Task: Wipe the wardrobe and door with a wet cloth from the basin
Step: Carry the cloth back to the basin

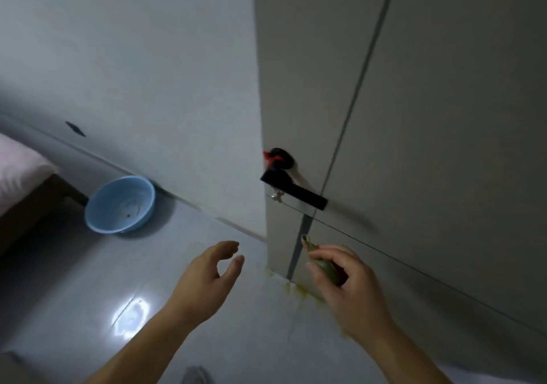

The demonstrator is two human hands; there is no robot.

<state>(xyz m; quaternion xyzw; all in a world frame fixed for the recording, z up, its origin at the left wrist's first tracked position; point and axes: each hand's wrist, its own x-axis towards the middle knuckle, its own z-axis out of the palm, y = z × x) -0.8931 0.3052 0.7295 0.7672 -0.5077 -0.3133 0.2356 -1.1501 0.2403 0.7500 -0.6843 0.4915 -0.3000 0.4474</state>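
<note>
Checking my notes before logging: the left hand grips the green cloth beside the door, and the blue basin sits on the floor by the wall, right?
Wrong hand. In the head view the right hand grips the green cloth beside the door; the left hand is empty, fingers relaxed. The blue basin does sit on the floor by the wall.

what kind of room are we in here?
Probably a bedroom at home: a bed corner with pale bedding at the left, a door with a black lever handle, and a blue basin on the glossy tiled floor.
</note>
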